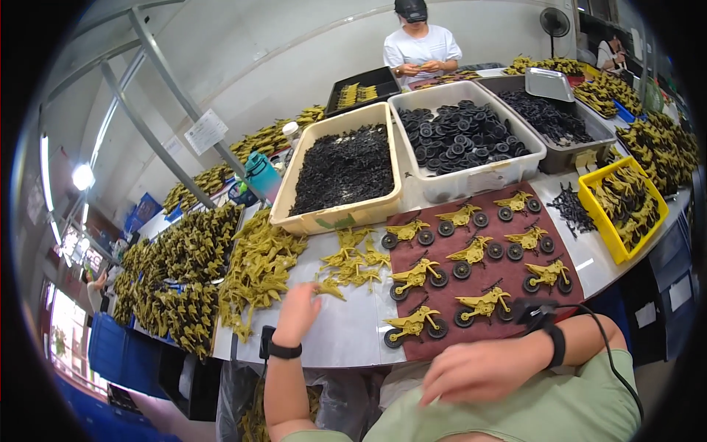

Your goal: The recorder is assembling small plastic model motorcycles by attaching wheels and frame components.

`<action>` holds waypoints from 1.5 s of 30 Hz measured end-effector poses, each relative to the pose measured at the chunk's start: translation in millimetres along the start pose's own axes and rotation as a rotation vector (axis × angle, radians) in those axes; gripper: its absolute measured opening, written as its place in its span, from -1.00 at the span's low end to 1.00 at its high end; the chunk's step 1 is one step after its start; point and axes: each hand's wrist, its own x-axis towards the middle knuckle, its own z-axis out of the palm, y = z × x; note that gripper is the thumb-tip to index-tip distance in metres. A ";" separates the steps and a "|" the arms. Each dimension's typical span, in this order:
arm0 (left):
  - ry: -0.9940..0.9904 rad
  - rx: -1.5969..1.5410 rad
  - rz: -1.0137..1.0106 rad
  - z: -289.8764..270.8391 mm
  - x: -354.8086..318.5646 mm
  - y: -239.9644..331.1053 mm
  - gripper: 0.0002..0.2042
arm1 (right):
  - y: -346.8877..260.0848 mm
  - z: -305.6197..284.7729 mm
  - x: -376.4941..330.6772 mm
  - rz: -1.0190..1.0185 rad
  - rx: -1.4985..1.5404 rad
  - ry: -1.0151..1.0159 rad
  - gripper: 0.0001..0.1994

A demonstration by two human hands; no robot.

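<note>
While the white bench [346,324] is stretching across the middle of the frame, three big tubs are sitting along its upper edge: a cream tub [335,214] of small black parts, a white tub [471,180] of black wheels and a grey tub [560,151]. At centre right, a maroon mat [442,302] is carrying ten finished yellow toy motorcycles [414,276] with wheels on. Loose yellow frames [352,261] are still waiting at centre, with larger heaps [258,272] toward the left, so plenty appears left. The left hand [297,313] is reaching into those frames, fingers curled; whether it is gripping one cannot be told. The right hand [479,368] is hovering low, loosely open, empty.
</note>
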 end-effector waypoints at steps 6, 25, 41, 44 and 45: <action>0.010 0.571 -0.485 11.2 18.6 -22.9 -0.69 | 14.6 -48.1 -57.9 0.312 -0.262 0.234 -0.84; 0.108 -0.225 0.445 44.8 114.1 191.6 -0.59 | 68.0 -111.6 -33.7 0.690 -0.316 0.684 -0.75; 0.024 -0.167 0.427 129.7 127.5 219.1 -0.57 | 95.0 -128.9 -105.0 0.752 -0.649 0.893 -0.76; 0.027 -0.135 0.416 137.5 128.5 224.7 -0.59 | 82.6 -122.9 -110.8 0.713 -0.558 1.015 -0.81; 0.024 -0.134 0.420 139.9 128.6 224.3 -0.59 | 77.5 -120.3 -112.1 0.714 -0.558 1.020 -0.81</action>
